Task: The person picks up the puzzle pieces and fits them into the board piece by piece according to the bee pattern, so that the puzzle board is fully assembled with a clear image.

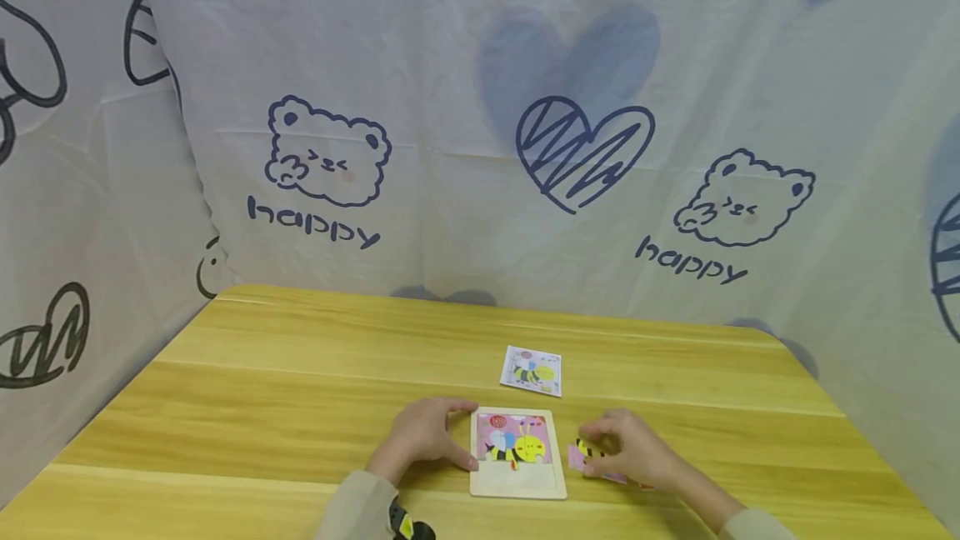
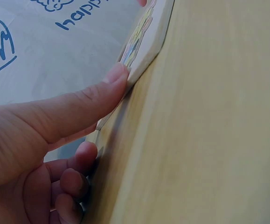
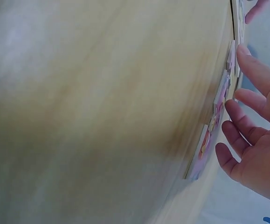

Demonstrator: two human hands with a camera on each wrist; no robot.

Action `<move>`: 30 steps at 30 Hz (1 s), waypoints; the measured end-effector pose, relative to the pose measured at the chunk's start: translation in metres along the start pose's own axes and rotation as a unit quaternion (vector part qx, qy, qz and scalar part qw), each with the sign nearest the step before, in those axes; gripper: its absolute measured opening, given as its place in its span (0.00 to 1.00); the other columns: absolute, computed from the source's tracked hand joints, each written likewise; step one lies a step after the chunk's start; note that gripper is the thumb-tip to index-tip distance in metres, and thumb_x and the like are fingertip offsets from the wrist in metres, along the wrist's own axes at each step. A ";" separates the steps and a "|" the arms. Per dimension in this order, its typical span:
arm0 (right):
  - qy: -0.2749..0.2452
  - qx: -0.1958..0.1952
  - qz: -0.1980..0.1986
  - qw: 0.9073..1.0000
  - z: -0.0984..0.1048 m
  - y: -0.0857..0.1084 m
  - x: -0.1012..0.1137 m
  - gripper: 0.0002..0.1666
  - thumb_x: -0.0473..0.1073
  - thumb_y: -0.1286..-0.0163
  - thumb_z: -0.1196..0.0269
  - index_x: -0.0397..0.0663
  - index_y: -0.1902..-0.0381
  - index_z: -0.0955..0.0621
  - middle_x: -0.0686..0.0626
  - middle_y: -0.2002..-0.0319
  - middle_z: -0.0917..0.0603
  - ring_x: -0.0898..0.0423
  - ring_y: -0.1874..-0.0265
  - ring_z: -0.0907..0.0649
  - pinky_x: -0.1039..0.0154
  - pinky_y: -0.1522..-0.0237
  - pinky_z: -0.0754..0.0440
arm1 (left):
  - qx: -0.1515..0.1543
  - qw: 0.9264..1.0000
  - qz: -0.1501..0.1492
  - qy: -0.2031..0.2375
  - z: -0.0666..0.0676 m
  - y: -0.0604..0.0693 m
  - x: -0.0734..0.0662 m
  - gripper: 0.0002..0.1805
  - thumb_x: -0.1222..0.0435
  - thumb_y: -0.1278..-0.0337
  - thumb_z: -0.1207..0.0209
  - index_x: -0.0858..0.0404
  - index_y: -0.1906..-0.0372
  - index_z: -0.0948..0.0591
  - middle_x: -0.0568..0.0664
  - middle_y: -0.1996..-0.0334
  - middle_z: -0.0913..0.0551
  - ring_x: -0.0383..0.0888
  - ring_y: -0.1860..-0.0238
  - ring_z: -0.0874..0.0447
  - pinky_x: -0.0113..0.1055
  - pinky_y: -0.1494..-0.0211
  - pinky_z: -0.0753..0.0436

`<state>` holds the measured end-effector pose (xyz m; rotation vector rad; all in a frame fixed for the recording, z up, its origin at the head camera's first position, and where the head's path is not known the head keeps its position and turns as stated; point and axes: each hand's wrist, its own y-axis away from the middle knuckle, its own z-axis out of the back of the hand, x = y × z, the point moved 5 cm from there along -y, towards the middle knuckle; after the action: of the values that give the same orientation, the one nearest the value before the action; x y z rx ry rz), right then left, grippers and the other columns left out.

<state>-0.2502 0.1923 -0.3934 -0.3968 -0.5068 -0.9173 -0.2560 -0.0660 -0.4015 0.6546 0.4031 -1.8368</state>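
Observation:
A wooden puzzle tray (image 1: 517,482) lies flat on the table, with a bee picture filling its upper part and bare wood showing below. My left hand (image 1: 429,433) rests at the tray's left side: the thumb touches the edge and the index finger reaches the top corner. In the left wrist view the thumb (image 2: 95,98) lies straight against the rim, with the other fingers loosely bent. Right of the tray, my right hand (image 1: 633,450) is over loose puzzle pieces (image 1: 576,457). Thumb and index finger are spread around one piece, which lies on the table in the right wrist view.
A printed card (image 1: 532,372) with the same bee picture lies behind the tray. More pink pieces (image 3: 200,154) lie in a row under the right hand. A white cloth (image 1: 450,232) with drawn bears and hearts hangs behind the wooden table (image 1: 300,373).

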 end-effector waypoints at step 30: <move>0.031 -0.004 -0.013 0.999 -0.003 -0.006 0.008 0.20 0.42 0.60 0.27 0.47 0.69 0.23 0.58 0.74 0.27 0.60 0.71 0.30 0.65 0.68 0.30 | -0.009 1.000 -0.006 0.001 0.001 0.001 -0.002 0.40 0.53 0.81 0.26 0.55 0.48 0.23 0.43 0.81 0.31 0.39 0.80 0.35 0.32 0.76 0.36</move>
<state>-0.2506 0.1822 -0.3911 -0.3688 -0.4516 -0.9549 -0.2545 -0.0651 -0.3993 0.6433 0.4265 -1.8413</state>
